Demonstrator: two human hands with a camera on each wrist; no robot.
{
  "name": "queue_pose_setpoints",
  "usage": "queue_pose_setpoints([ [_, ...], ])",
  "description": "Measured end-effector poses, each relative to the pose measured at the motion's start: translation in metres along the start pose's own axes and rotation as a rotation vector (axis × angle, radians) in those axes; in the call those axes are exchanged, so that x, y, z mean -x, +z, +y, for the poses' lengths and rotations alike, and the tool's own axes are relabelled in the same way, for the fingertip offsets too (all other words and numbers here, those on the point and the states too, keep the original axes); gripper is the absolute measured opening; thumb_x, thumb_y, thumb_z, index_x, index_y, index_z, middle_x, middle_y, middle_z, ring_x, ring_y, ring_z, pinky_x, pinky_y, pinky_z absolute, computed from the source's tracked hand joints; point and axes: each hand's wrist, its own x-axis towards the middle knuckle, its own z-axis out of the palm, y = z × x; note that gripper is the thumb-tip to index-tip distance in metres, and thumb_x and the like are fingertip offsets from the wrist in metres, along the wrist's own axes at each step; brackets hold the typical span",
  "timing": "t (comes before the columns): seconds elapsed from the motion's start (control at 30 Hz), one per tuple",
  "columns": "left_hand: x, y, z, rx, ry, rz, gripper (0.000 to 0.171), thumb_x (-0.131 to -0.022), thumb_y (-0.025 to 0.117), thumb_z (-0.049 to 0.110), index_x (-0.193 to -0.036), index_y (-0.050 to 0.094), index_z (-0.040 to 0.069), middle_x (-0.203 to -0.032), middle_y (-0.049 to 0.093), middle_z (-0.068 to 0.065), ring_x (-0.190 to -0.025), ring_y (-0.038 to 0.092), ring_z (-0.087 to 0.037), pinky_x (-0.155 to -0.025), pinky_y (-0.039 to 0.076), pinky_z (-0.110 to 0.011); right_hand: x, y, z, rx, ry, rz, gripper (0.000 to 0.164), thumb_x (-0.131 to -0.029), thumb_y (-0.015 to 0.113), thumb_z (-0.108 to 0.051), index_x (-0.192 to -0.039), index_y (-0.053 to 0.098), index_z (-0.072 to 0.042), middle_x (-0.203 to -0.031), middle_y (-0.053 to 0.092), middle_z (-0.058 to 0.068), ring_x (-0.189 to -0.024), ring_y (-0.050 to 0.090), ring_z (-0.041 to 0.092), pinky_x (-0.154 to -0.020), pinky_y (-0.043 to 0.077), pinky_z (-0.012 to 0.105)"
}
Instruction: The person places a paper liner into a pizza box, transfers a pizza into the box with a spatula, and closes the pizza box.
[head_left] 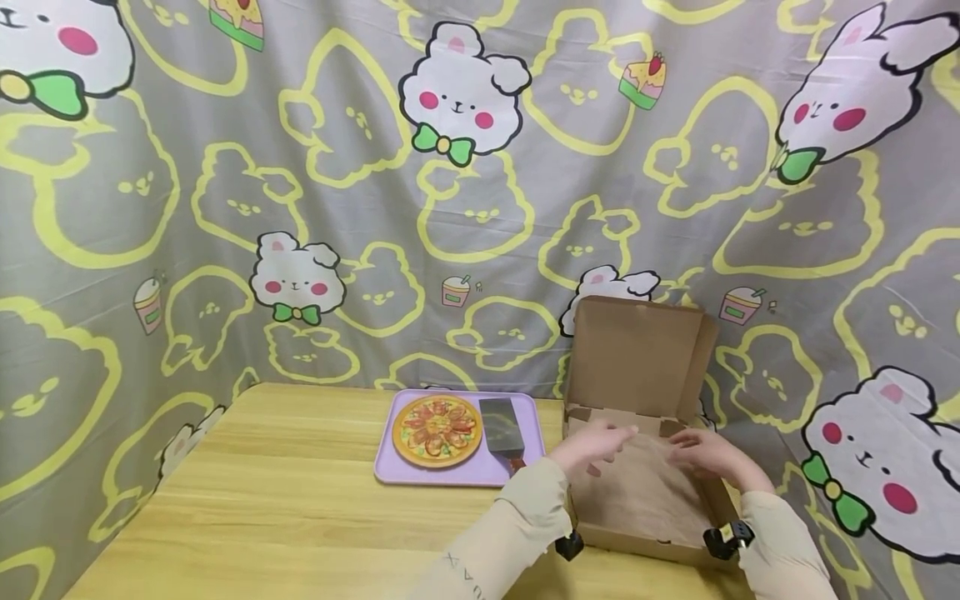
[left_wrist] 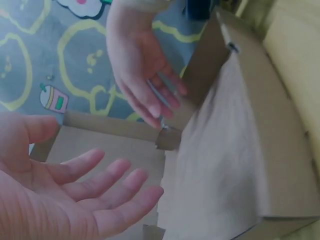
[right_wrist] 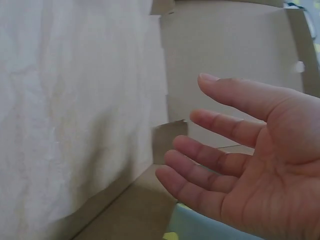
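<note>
1. Your left hand [head_left: 596, 443] is over the box [head_left: 630, 358], toward its left side, fingers loosely spread.
2. Your right hand [head_left: 705, 452] is over its right side, fingers likewise spread.
3. The box sits on the table [head_left: 300, 483], lid raised; paper [head_left: 637, 492] lines its base.
4. Left of it, the tray [head_left: 450, 477] bears the pizza [head_left: 437, 431] and spatula [head_left: 501, 425].

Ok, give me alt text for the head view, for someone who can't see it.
A person's left grip and right grip, both empty, hover over an open cardboard box lined with brown paper. Left of it, on a wooden table, a purple tray holds a pizza and spatula. Patterned grey cloth hangs behind.
</note>
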Motion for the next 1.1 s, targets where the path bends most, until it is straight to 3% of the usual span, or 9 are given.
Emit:
queue_pose_setpoints([
  [0.1, -0.008, -0.003, 0.004, 0.003, 0.01, 0.018, 0.044, -0.095, 0.057, 0.044, -0.117, 0.062, 0.007, -0.106, 0.067, -0.014, -0.105, 0.063, -0.033, -0.085, 0.053, -0.059, 0.007, -0.001, -0.001, -0.03, 0.001, 0.006, 0.058, -0.093, 0.063, -0.022, -0.133, 0.043, 0.014, -0.127, 0.05, 0.039, -0.1, 0.06, 0.034, -0.078, 0.057, 0.044],
  [0.33, -0.035, 0.0, 0.006, -0.244, 0.111, 0.151, 0.05, -0.097, 0.047, 0.052, -0.117, 0.067, 0.012, -0.11, 0.069, -0.003, -0.089, 0.061, -0.018, -0.06, 0.054, -0.037, 0.029, 0.009, -0.005, -0.091, 0.036, -0.009, 0.059, -0.095, 0.06, -0.022, -0.137, 0.038, 0.014, -0.125, 0.052, 0.035, -0.103, 0.06, 0.034, -0.077, 0.058, 0.043],
  [0.43, -0.046, 0.002, 0.005, -0.261, 0.132, 0.162, 0.053, -0.098, 0.042, 0.053, -0.12, 0.066, 0.011, -0.114, 0.069, -0.005, -0.087, 0.061, -0.019, -0.056, 0.049, -0.034, 0.035, 0.016, -0.005, -0.128, 0.06, -0.051, 0.057, -0.094, 0.06, -0.02, -0.135, 0.039, 0.015, -0.119, 0.058, 0.029, -0.1, 0.06, 0.029, -0.074, 0.057, 0.042],
  [0.5, -0.052, 0.005, 0.004, -0.224, 0.123, 0.153, 0.057, -0.099, 0.039, 0.055, -0.123, 0.065, 0.011, -0.12, 0.068, -0.005, -0.094, 0.063, -0.02, -0.062, 0.053, -0.037, 0.038, 0.021, -0.004, -0.148, 0.071, -0.08, 0.055, -0.094, 0.06, -0.019, -0.133, 0.041, 0.015, -0.116, 0.06, 0.026, -0.099, 0.06, 0.028, -0.074, 0.056, 0.043],
  [0.57, -0.058, 0.008, 0.002, -0.126, 0.096, 0.114, 0.059, -0.1, 0.037, 0.055, -0.128, 0.062, 0.01, -0.125, 0.065, -0.008, -0.106, 0.062, -0.024, -0.079, 0.056, -0.045, 0.04, 0.025, -0.004, -0.152, 0.055, -0.106, 0.052, -0.093, 0.059, -0.017, -0.13, 0.043, 0.016, -0.113, 0.062, 0.024, -0.099, 0.061, 0.028, -0.074, 0.056, 0.044],
  [0.63, -0.064, 0.011, -0.001, 0.0, 0.054, 0.072, 0.06, -0.1, 0.035, 0.055, -0.131, 0.059, 0.009, -0.128, 0.062, -0.011, -0.117, 0.058, -0.031, -0.095, 0.049, -0.057, 0.042, 0.03, -0.002, -0.161, 0.03, -0.132, 0.05, -0.092, 0.059, -0.016, -0.128, 0.045, 0.017, -0.11, 0.063, 0.021, -0.096, 0.06, 0.026, -0.072, 0.056, 0.044],
  [0.73, -0.07, 0.016, -0.007, 0.153, -0.009, 0.023, 0.063, -0.1, 0.033, 0.055, -0.134, 0.057, 0.008, -0.134, 0.058, -0.018, -0.128, 0.049, -0.041, -0.107, 0.035, -0.067, 0.044, 0.036, 0.0, -0.164, -0.008, -0.175, 0.05, -0.092, 0.059, -0.016, -0.125, 0.046, 0.018, -0.107, 0.065, 0.019, -0.093, 0.06, 0.024, -0.071, 0.057, 0.044],
  [0.93, -0.084, 0.02, -0.026, 0.259, -0.09, -0.036, 0.07, -0.099, 0.032, 0.059, -0.141, 0.049, 0.006, -0.146, 0.043, -0.027, -0.138, 0.037, -0.046, -0.113, 0.027, -0.066, 0.044, 0.045, 0.001, -0.156, -0.037, -0.2, 0.048, -0.092, 0.061, -0.018, -0.121, 0.049, 0.017, -0.107, 0.066, 0.019, -0.093, 0.06, 0.023, -0.069, 0.056, 0.043],
  [1.1, -0.088, 0.019, -0.037, 0.333, -0.132, -0.001, 0.072, -0.1, 0.033, 0.057, -0.141, 0.046, -0.001, -0.148, 0.038, -0.03, -0.137, 0.036, -0.05, -0.112, 0.027, -0.066, 0.043, 0.048, 0.002, -0.141, -0.043, -0.19, 0.046, -0.091, 0.063, -0.018, -0.119, 0.05, 0.016, -0.108, 0.065, 0.022, -0.096, 0.06, 0.025, -0.07, 0.056, 0.043],
])
